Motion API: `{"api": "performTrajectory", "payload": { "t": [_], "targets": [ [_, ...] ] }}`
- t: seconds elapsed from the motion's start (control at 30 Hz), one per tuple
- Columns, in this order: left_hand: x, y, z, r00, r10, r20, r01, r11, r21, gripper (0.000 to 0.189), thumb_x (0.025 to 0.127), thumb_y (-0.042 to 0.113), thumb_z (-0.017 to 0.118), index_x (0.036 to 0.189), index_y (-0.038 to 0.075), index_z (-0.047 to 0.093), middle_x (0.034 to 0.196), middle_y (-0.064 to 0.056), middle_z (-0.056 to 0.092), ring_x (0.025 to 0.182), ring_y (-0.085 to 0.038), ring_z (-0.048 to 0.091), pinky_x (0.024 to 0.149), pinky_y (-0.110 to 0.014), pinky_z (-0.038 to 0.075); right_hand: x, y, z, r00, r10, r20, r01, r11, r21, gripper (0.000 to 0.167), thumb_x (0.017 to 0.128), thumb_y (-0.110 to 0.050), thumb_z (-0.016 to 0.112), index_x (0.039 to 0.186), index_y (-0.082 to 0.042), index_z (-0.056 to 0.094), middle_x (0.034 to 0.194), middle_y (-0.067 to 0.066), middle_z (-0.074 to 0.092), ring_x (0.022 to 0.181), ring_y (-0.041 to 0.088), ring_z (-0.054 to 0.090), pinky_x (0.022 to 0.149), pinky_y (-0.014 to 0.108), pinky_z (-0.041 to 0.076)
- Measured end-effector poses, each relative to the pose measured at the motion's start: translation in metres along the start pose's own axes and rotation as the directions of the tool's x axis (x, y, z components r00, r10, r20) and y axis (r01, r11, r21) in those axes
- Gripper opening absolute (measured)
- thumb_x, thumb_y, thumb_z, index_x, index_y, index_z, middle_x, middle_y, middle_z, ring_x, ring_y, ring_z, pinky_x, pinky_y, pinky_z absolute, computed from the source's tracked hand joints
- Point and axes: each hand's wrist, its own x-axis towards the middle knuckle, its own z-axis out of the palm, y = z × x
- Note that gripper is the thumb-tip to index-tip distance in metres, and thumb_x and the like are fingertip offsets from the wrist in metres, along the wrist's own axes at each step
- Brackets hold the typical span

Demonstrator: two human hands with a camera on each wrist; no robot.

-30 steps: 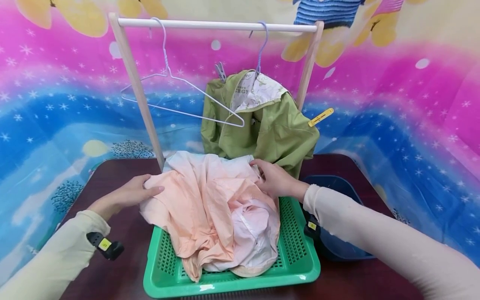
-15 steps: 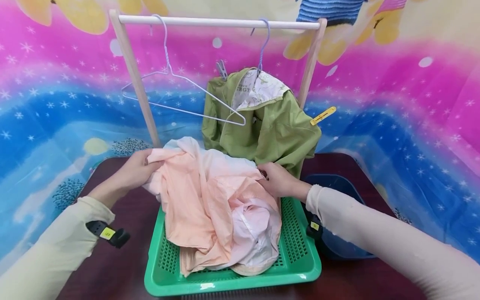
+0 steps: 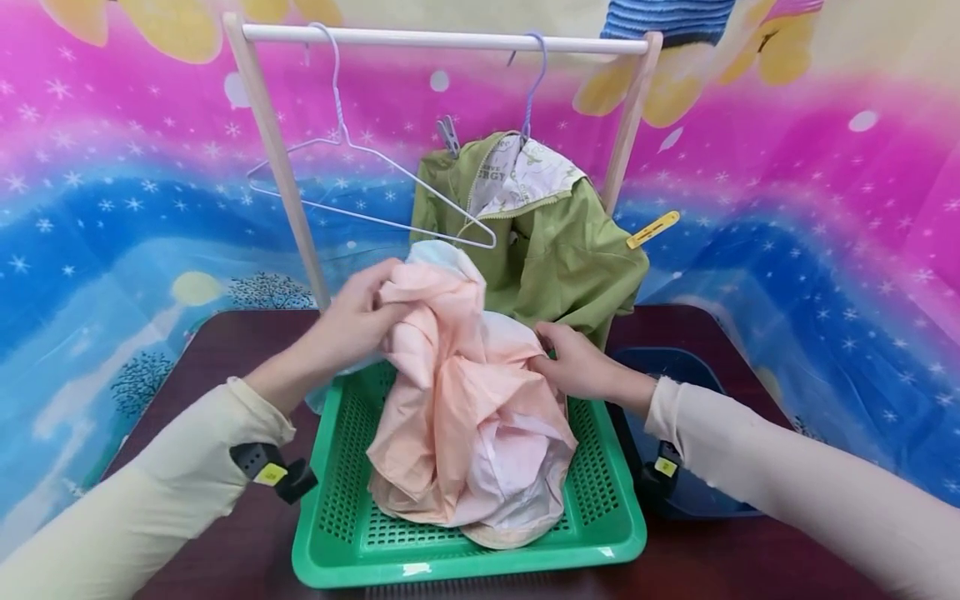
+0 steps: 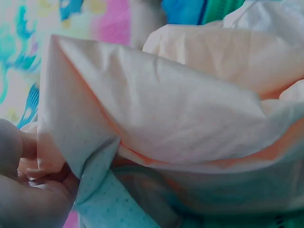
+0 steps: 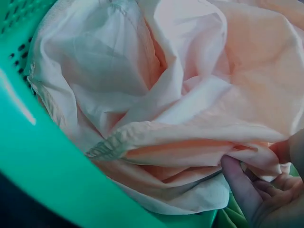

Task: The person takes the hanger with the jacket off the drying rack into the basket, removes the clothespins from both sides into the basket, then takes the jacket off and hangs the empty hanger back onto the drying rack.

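A thin peach-and-white garment lies bunched over a green perforated basket, its upper part lifted above the back rim. In the head view my left hand grips a gathered fold at its upper left, in front of the rack. My right hand pinches the garment's right edge near the basket's far right corner. The left wrist view has the raised cloth hanging in folds, with a pale blue part below. An elastic-gathered edge of the garment shows in the right wrist view, close to the right fingertips.
Behind the basket stands a rack with a white rail. A bare wire hanger and a green hooded jacket hang there. A yellow clothespin and a grey clothespin grip the jacket. To the right sits a dark blue tub.
My left hand has gone from lying at the garment's left edge to gripping it, and has carried that side up and right toward the middle. My right hand keeps its place on the right edge.
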Motion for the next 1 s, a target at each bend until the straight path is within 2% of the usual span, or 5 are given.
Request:
{"api": "performTrajectory", "payload": {
  "t": [0.2, 0.33, 0.67, 0.8, 1.0],
  "targets": [
    [-0.011, -0.009, 0.033, 0.978, 0.044, 0.202, -0.072, 0.988, 0.135, 0.019, 0.100, 0.008, 0.057, 0.116, 0.008, 0.068, 0.105, -0.007, 0.067, 0.089, -0.013, 0.059, 0.079, -0.029, 0.053, -0.009, 0.004, 0.001, 0.988, -0.094, 0.119, 0.094, 0.996, 0.002, 0.015, 0.099, -0.010, 0.059, 0.113, -0.006, 0.065, 0.094, 0.008, 0.068, 0.070, 0.011, 0.058, 0.061, 0.028, 0.051],
    [-0.021, -0.021, 0.047, 0.920, -0.019, 0.391, -0.103, 0.952, 0.288, 0.011, 0.102, 0.014, 0.057, 0.104, 0.012, 0.068, 0.089, 0.000, 0.065, 0.083, -0.011, 0.056, 0.077, -0.028, 0.050, -0.014, 0.006, 0.007, 0.955, -0.146, 0.257, 0.150, 0.989, 0.003, 0.019, 0.103, -0.011, 0.055, 0.119, -0.009, 0.064, 0.080, 0.002, 0.062, 0.060, 0.007, 0.054, 0.060, 0.024, 0.050],
    [-0.040, -0.032, 0.068, 0.574, -0.411, 0.708, -0.046, 0.847, 0.530, 0.062, 0.106, 0.037, 0.052, 0.157, 0.006, 0.035, 0.160, -0.011, 0.041, 0.146, -0.024, 0.043, 0.121, -0.039, 0.036, -0.023, 0.004, 0.033, 0.872, -0.173, 0.458, 0.250, 0.961, -0.113, 0.011, 0.098, -0.017, 0.062, 0.093, -0.009, 0.057, 0.072, -0.005, 0.046, 0.052, -0.002, 0.040, 0.055, 0.021, 0.041],
    [-0.040, -0.033, 0.067, 0.592, -0.407, 0.695, -0.043, 0.846, 0.532, 0.053, 0.106, 0.036, 0.052, 0.152, 0.010, 0.045, 0.154, -0.007, 0.050, 0.141, -0.022, 0.050, 0.117, -0.039, 0.040, -0.023, -0.003, 0.031, 0.869, -0.119, 0.481, 0.227, 0.958, -0.173, 0.016, 0.098, -0.023, 0.063, 0.089, -0.012, 0.057, 0.071, -0.006, 0.044, 0.052, 0.000, 0.040, 0.056, 0.021, 0.041],
    [-0.037, -0.026, 0.047, 0.721, -0.331, 0.608, 0.029, 0.892, 0.452, 0.042, 0.106, 0.030, 0.053, 0.144, 0.014, 0.053, 0.121, -0.001, 0.070, 0.096, -0.016, 0.070, 0.085, -0.035, 0.055, -0.020, -0.015, 0.011, 0.905, -0.032, 0.425, 0.155, 0.954, -0.257, 0.011, 0.101, -0.021, 0.059, 0.103, -0.012, 0.066, 0.090, -0.002, 0.069, 0.056, 0.003, 0.050, 0.061, 0.023, 0.045]
  ]
}}
